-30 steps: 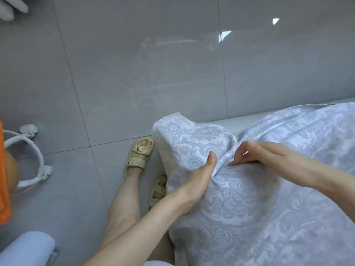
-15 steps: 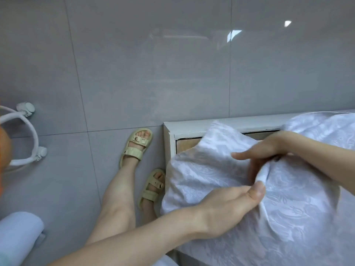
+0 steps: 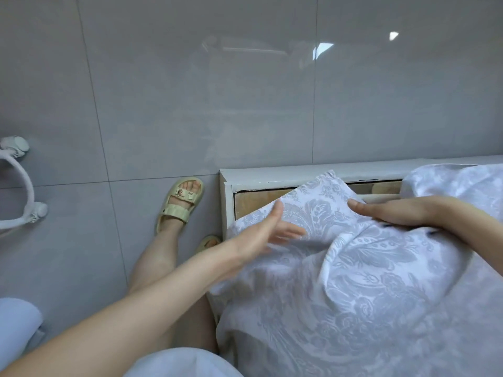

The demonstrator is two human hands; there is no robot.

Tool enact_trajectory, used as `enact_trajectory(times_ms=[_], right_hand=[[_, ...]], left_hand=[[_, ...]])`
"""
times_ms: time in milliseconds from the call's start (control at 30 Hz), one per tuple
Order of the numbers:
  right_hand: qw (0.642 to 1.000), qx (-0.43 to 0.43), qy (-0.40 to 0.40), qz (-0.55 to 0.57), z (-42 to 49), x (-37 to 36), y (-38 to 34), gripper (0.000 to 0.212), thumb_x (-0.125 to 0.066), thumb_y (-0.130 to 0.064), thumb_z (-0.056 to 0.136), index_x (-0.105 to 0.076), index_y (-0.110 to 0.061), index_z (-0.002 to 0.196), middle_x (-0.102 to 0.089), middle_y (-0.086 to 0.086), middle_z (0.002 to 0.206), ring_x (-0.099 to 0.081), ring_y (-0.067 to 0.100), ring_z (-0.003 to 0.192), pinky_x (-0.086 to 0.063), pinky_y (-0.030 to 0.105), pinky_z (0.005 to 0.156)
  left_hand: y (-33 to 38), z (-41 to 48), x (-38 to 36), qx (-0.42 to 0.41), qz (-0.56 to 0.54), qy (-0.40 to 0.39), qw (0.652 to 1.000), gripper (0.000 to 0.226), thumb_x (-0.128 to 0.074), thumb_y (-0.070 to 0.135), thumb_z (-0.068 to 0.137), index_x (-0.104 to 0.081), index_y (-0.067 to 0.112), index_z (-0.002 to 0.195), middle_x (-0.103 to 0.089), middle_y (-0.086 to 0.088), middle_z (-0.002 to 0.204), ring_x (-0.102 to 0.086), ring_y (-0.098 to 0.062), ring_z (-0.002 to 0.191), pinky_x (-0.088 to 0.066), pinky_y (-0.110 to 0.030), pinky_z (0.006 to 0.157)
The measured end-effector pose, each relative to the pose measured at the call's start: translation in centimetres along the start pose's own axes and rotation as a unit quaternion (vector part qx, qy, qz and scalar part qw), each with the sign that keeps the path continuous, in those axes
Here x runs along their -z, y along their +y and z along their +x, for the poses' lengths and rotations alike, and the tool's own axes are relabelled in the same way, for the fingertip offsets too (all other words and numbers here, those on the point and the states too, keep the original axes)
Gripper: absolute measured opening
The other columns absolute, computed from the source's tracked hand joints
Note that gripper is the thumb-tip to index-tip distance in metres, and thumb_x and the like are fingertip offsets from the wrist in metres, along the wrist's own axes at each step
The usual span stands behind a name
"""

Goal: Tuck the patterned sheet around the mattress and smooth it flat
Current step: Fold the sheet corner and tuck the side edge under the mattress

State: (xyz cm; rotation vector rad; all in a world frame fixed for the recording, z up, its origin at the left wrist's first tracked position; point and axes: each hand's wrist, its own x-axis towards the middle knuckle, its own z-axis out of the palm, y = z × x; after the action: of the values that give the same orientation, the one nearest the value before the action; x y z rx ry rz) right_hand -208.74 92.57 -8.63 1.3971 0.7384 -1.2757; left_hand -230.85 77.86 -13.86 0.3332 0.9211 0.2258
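Observation:
The white-and-grey patterned sheet (image 3: 362,289) covers the mattress corner, bunched into a raised fold near the middle, and drapes down the near side. Its corner flap points up toward the white bed frame (image 3: 272,175). My left hand (image 3: 268,231) hovers with straight fingers just over the sheet's left part, blurred by motion. My right hand (image 3: 392,212) lies flat with straight fingers, pressing the sheet near the frame's inner edge. The mattress itself is hidden under the cloth.
Tan wood base (image 3: 253,200) shows inside the bed frame's corner. My feet in pale yellow sandals (image 3: 181,204) stand on grey floor tiles (image 3: 190,91) beside the bed. A white wheeled stand (image 3: 20,186) sits at the far left.
Both hands have let go of the pinched sheet fold and opened. The sheet corner now lies lower over the mattress corner, and my right hand has flattened onto it.

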Motion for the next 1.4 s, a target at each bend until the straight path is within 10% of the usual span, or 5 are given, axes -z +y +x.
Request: enact_trajectory(times_ms=[267, 467, 700, 1133, 1400], right_hand=[[0.999, -0.017, 0.012, -0.038, -4.4, -1.2, 6.0, 0.109, -0.032, -0.103, 0.024, -0.078, -0.022, 0.081, -0.074, -0.005, 0.078, -0.07, 0.008, 0.076, -0.049, 0.022, 0.08], [0.999, -0.024, 0.003, -0.039, -5.7, -1.7, 5.1, 0.089, -0.029, -0.097, 0.053, -0.078, -0.024, 0.069, -0.075, -0.006, 0.08, -0.07, 0.007, 0.077, -0.048, 0.021, 0.077], [0.999, 0.015, -0.002, 0.042, -1.4, -0.6, 0.8, 0.081, -0.041, -0.088, 0.063, -0.066, -0.03, 0.114, -0.07, -0.006, 0.112, -0.065, 0.012, 0.106, -0.04, 0.032, 0.104], [0.997, -0.061, 0.041, 0.01, 5.5, 2.1, -5.2, 0.084, -0.033, -0.088, 0.07, -0.069, -0.023, 0.11, -0.072, 0.007, 0.104, -0.069, 0.026, 0.097, -0.044, 0.042, 0.101], [0.998, -0.035, 0.058, -0.005, 4.8, 2.6, -5.3, 0.079, -0.022, -0.082, 0.079, -0.069, -0.023, 0.106, -0.072, 0.006, 0.106, -0.066, 0.021, 0.1, -0.047, 0.027, 0.077]], left_hand=[[-1.9, 2.5, -2.2, 0.066, 0.021, -0.067, 0.995, 0.076, -0.002, 0.069, 0.088, -0.044, 0.031, 0.139, -0.037, 0.0, 0.15, -0.033, -0.015, 0.138, -0.02, -0.041, 0.117], [-3.4, 6.2, -9.4, 0.13, 0.041, -0.242, 0.961, 0.078, 0.001, 0.062, 0.092, -0.036, 0.018, 0.144, -0.036, -0.001, 0.15, -0.033, -0.017, 0.137, -0.023, -0.034, 0.115], [0.9, 6.3, 0.0, -0.011, 0.04, 0.087, 0.995, 0.067, -0.007, 0.057, 0.096, -0.057, 0.021, 0.122, -0.06, -0.004, 0.127, -0.057, -0.02, 0.111, -0.037, -0.037, 0.099], [3.9, -1.3, 1.3, -0.202, 0.308, 0.143, 0.919, 0.059, -0.025, 0.07, 0.087, -0.064, 0.031, 0.106, -0.066, 0.009, 0.109, -0.056, -0.009, 0.106, -0.041, -0.025, 0.087], [3.8, 3.5, 2.2, -0.1, 0.442, 0.161, 0.877, 0.066, -0.01, 0.06, 0.093, -0.061, 0.021, 0.081, -0.064, -0.002, 0.091, -0.056, -0.024, 0.102, -0.039, -0.032, 0.081]])
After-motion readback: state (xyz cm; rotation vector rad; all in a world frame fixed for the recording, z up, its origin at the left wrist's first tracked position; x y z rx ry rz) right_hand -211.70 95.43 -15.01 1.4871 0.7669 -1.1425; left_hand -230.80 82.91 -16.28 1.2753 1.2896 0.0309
